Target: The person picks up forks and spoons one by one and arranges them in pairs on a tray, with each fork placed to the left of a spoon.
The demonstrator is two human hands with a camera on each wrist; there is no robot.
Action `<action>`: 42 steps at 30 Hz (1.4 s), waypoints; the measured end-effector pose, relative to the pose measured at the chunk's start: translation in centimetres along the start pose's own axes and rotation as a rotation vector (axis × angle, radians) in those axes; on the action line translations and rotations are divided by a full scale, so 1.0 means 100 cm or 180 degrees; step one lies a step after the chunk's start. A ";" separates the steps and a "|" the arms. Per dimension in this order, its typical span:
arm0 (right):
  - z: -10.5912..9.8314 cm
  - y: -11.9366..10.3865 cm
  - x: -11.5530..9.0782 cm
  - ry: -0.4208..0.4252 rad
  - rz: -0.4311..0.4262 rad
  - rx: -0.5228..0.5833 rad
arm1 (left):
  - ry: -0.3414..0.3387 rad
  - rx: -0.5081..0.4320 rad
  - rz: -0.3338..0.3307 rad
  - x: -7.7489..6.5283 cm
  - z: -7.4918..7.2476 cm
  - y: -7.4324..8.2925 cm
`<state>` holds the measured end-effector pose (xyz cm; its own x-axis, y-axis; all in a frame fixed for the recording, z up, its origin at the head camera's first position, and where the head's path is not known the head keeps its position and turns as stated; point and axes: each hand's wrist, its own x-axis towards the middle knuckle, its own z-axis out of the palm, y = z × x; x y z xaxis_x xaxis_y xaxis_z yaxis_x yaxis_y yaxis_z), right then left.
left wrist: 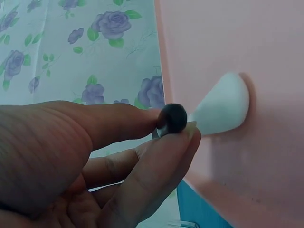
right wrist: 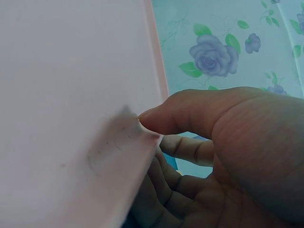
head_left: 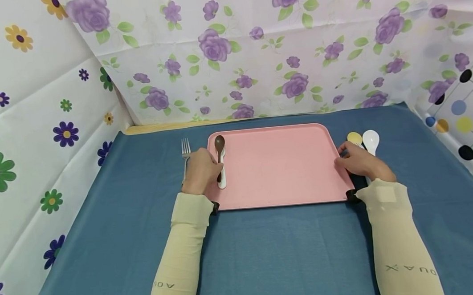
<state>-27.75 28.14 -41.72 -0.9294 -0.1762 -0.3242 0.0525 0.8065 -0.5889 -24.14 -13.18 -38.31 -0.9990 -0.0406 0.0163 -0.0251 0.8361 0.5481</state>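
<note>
A pink rectangular tray (head_left: pixel 281 167) lies on the blue cloth in the head view. My left hand (head_left: pixel 199 171) is at the tray's left side, pinching a dark brown spoon (head_left: pixel 219 144) between thumb and fingers; the left wrist view shows the spoon's dark handle (left wrist: pixel 173 118) end-on. Beneath it a white spoon (head_left: pixel 222 183) rests on the tray, its rounded end (left wrist: pixel 225 104) touching the pink surface. At the opposite edge my right hand (head_left: pixel 361 161) grips the tray's rim, thumb (right wrist: pixel 175 114) on top and the other fingers beneath or partly hidden behind the edge.
Left of the tray a fork (head_left: pixel 185 146) lies partly behind my left hand. Beyond my right hand are a white spoon (head_left: pixel 371 140) and a yellow round-ended utensil (head_left: pixel 354 137), both partly covered. A floral sheet (head_left: pixel 256 62) hangs behind the blue-covered table (head_left: pixel 282 252).
</note>
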 end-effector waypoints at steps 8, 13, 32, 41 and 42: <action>0.000 -0.001 -0.001 0.0001 -0.0019 0.0032 | 0.0033 -0.0084 0.0007 -0.001 0.004 0.005; -0.002 -0.001 -0.001 -0.0002 -0.0062 0.0046 | 0.0001 -0.0110 -0.0031 -0.002 0.008 0.011; -0.001 -0.001 -0.002 -0.0027 -0.0018 0.0021 | -0.0016 -0.0022 0.0022 -0.005 0.025 0.020; 0.000 -0.001 0.000 -0.0009 -0.0028 0.0037 | 0.0104 0.0040 0.0115 -0.004 0.032 0.024; 0.000 -0.001 0.000 -0.0013 -0.0023 0.0040 | 0.0119 0.0062 0.0133 -0.004 0.034 0.024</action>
<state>-27.73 28.10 -41.65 -0.9283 -0.1844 -0.3229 0.0503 0.7981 -0.6004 -23.93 -9.31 -39.81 -0.9972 -0.0256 0.0703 0.0156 0.8479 0.5299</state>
